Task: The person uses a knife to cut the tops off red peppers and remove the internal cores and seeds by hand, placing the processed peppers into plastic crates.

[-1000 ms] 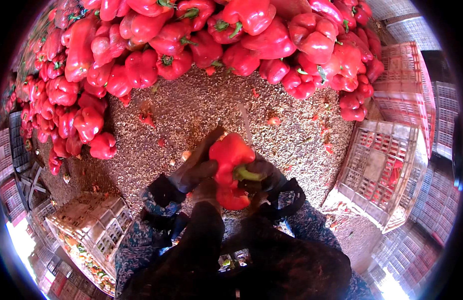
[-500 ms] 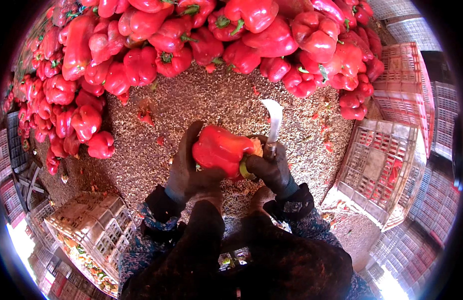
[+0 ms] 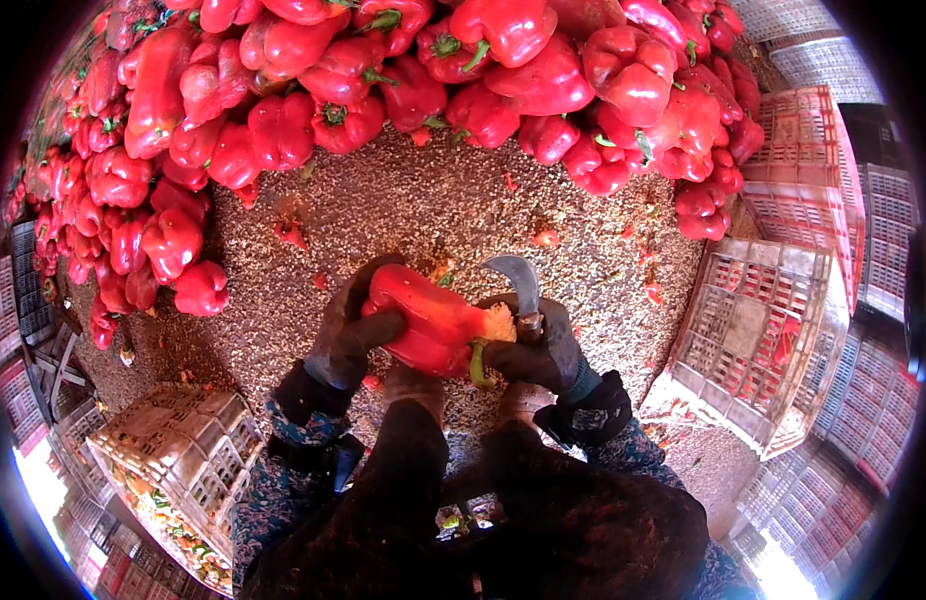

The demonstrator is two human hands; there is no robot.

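Floor is brown, littered with pale seed-like bits and red scraps. Nearest: dark-clad lap, patterned sleeves either side of it. 2 hands out front, close together.

Left hand: grip closed on 1 red pepper, thumb on its near face, fingers round the left end. Pepper is on its side in front of the lap, between the hands, stem end to the right.

Right hand: grip closed round the handle of 1 curved knife, blade up, tip hooking left. Same thumb is at the pale core, green stem just below it. Can't tell if the core is attached.

Left side: worn slatted crate, mixed scraps showing at its near side. Right side: pale crate, then pink crate behind it.

Far: big heap of red peppers, green stems on several, curving across the top and down the left.
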